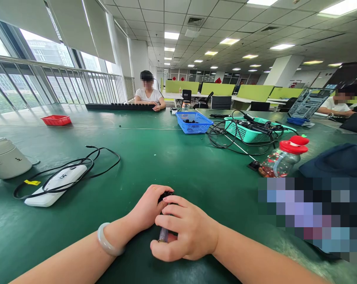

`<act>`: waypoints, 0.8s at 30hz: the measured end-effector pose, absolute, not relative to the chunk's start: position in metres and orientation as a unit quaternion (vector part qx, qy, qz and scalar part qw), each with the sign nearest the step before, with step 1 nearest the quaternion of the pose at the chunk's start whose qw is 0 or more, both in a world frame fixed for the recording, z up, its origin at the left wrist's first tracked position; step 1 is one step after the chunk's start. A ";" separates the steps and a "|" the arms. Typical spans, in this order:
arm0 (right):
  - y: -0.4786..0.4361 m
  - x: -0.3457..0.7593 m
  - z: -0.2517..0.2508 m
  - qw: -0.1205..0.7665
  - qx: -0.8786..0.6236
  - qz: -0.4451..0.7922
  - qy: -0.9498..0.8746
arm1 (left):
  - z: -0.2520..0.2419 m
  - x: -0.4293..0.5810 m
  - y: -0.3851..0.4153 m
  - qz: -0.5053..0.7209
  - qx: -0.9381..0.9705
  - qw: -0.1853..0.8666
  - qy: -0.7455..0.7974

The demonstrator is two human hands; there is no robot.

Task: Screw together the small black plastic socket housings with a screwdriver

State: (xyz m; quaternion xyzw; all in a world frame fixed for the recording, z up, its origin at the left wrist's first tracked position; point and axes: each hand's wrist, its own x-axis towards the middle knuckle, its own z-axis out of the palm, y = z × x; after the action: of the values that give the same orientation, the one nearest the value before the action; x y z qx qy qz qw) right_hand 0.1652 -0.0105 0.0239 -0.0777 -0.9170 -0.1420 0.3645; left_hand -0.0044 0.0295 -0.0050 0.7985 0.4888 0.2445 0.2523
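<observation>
Low over the near middle of the green-topped desk (154, 173), a slim, translucent purple rod (163, 235) is showing between the thumb and fingers of my right hand (190, 228). Those fingers are curving around it with the thumb standing apart, and I cannot tell how firmly they are gripping. Just beyond the rod, my left hand (150, 207) is pinching a small, black, knobbly piece (167, 193). My fingers are hiding whether the two are joining.

As I judge it, the rod could be tipping or slipping if my right grip is being loose, and the black piece could be skidding off if my left thumb is pressing unevenly. My fingers are crowding each other, so one hand could be nudging the other.

Toward the desk's left edge, a white, oblong plastic device (58, 187) is lying under a looped black cable (119, 158), which the pale, smooth bangle (105, 243) on my left wrist could be snagging on a wide sweep. Toward the right edge, a red-lidded clear jar (281, 161) and a dark blue cloth bag (338, 161) are narrowing my room. Ahead, green desktop is stretching to a blue plastic basket (194, 127) near the far edge, giving me the easiest way out.
</observation>
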 end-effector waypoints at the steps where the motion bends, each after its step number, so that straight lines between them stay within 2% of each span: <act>1: -0.011 0.165 0.025 0.361 -0.078 -0.149 -0.917 | -0.006 -0.005 0.030 0.242 0.799 0.250 0.490; 11: -0.009 0.152 0.007 0.340 -0.029 -0.148 -0.928 | 0.000 -0.005 0.027 0.224 0.780 0.267 0.520; 21: -0.029 0.140 0.005 0.204 -0.071 -0.108 -0.970 | 0.002 -0.003 0.027 0.219 0.773 0.270 0.530; 24: -0.025 0.142 0.003 0.188 -0.092 -0.109 -0.972 | 0.001 -0.004 0.026 0.219 0.772 0.272 0.531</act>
State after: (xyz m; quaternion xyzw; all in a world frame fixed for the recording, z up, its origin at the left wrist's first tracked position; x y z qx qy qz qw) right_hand 0.1424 -0.0255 0.0027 -0.0922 -0.9717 -0.1088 0.1883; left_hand -0.0043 0.0258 0.0013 0.7724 0.5307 0.2186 0.2719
